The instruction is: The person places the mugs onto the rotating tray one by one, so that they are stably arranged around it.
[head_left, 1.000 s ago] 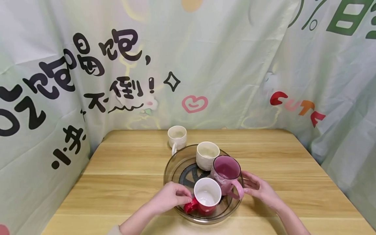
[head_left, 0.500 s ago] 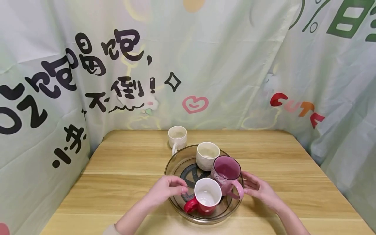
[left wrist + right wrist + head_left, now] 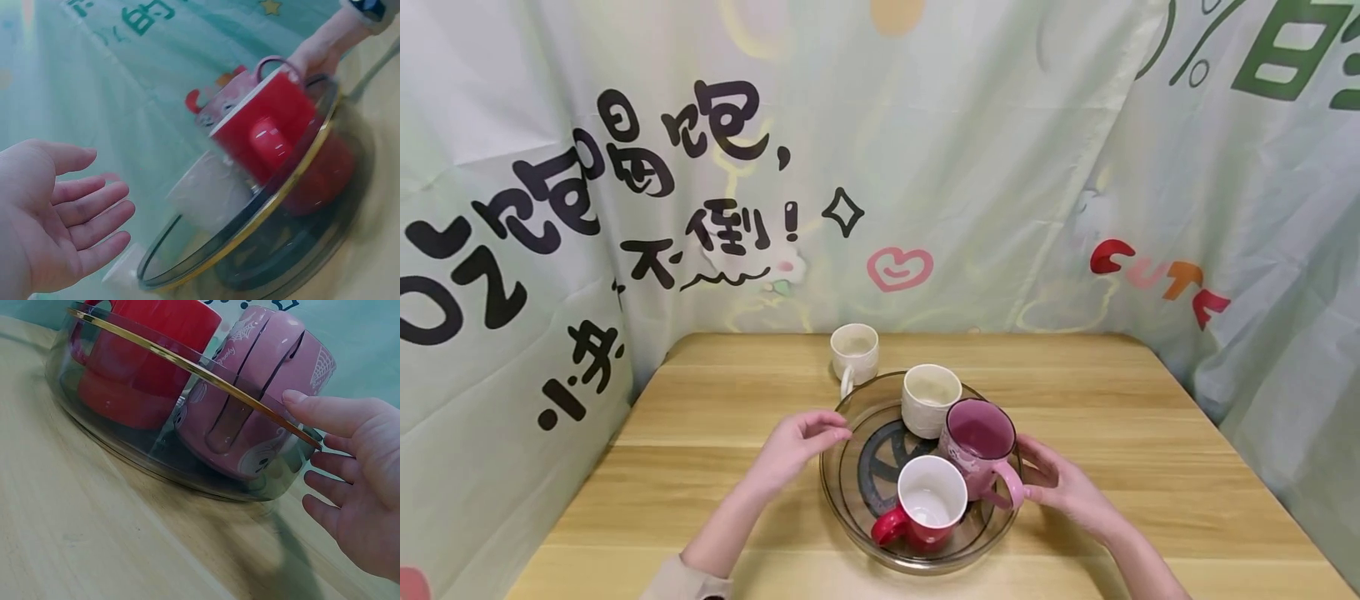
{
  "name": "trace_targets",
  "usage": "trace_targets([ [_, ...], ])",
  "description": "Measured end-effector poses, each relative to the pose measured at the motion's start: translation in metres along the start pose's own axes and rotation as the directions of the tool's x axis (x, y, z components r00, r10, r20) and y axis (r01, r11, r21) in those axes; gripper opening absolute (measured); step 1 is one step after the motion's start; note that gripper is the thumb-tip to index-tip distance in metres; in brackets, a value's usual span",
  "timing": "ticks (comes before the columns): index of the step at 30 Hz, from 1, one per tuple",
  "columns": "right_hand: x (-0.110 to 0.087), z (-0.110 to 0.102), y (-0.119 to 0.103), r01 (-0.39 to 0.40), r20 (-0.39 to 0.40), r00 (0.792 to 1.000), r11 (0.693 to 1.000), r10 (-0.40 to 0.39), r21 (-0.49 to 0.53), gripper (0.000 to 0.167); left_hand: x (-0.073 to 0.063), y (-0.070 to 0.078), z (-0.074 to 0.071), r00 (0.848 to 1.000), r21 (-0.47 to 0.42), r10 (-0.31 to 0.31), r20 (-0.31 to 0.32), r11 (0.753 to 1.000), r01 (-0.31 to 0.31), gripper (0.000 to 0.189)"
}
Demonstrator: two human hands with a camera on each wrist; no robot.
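Left hand (image 3: 793,446) now free of the red mug (image 3: 927,508), after contact at its handle a second ago. Holds nothing: fingers loosely straight and spread, thumb apart, with a gap between fingertips and bowl in the left wrist view. Likely a sign of a red mug settled and in need of no more steadying, so a hand ready for other work.

Red mug at lower centre of the head view, upright inside the glass bowl (image 3: 842,492), handle toward lower left, no clear shift since release. Just to its upper right, a pink mug (image 3: 976,446), handle toward lower right; at the bowl's upper edge, a cream cup (image 3: 925,417). Outside, just beyond the bowl's upper left rim, a white mug (image 3: 855,360) on the desk (image 3: 685,417), handle toward the bowl.

Right hand (image 3: 1070,487) at the bowl's right side, same place as before. Thumb near the rim beside the pink mug, fingers loosely extended along the outer wall, not curled round anything; firmness of contact impossible to tell. Across the upper frame, a printed cloth (image 3: 985,167).
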State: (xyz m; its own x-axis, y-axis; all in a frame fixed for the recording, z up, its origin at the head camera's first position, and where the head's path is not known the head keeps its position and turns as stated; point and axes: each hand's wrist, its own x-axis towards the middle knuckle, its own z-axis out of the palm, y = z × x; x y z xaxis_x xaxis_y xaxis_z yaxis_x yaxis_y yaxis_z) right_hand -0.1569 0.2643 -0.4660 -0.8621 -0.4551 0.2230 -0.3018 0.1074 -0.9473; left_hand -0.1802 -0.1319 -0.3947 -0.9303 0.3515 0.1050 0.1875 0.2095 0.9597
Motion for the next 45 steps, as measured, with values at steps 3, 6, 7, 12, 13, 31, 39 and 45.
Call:
trace_targets([
  [3, -0.001, 0.002, -0.001, -0.01, 0.011, 1.0, 1.0, 0.01, -0.01, 0.069, 0.006, -0.006, -0.007, 0.999, -0.021, -0.011, -0.047, 1.0, 0.01, 0.029],
  [6, -0.002, 0.003, -0.002, -0.016, 0.016, 1.0, 1.0, 0.016, -0.012, 0.07, 0.014, -0.011, -0.014, 0.995, -0.053, -0.028, -0.095, 0.998, 0.023, 0.029],
  [7, -0.003, 0.003, -0.002, -0.016, 0.014, 1.0, 1.0, 0.017, -0.014, 0.071, 0.017, -0.013, -0.016, 0.993, -0.063, -0.032, -0.111, 0.998, 0.025, 0.029],
  [12, -0.003, 0.004, 0.0, -0.017, 0.004, 1.0, 1.0, 0.017, -0.016, 0.072, 0.034, -0.024, -0.029, 0.982, -0.071, -0.06, -0.18, 0.996, 0.048, 0.031],
  [13, -0.004, 0.004, 0.0, -0.015, 0.004, 1.0, 1.0, 0.015, -0.017, 0.072, 0.037, -0.027, -0.031, 0.98, -0.067, -0.068, -0.185, 0.996, 0.056, 0.031],
  [31, -0.001, 0.0, 0.004, 0.03, -0.022, 0.999, 1.0, -0.03, 0.005, 0.07, 0.074, -0.065, -0.056, 0.97, 0.039, -0.138, -0.201, 0.988, 0.148, 0.034],
  [39, -0.002, -0.001, 0.003, 0.004, -0.02, 1.0, 1.0, -0.004, 0.007, 0.069, 0.091, -0.077, -0.059, 0.971, 0.052, -0.134, -0.198, 0.988, 0.147, 0.033],
  [45, -0.002, 0.0, 0.003, -0.006, -0.024, 1.0, 1.0, 0.005, -0.017, 0.068, 0.102, -0.082, -0.056, 0.967, -0.082, -0.171, -0.19, 0.984, 0.158, 0.037],
])
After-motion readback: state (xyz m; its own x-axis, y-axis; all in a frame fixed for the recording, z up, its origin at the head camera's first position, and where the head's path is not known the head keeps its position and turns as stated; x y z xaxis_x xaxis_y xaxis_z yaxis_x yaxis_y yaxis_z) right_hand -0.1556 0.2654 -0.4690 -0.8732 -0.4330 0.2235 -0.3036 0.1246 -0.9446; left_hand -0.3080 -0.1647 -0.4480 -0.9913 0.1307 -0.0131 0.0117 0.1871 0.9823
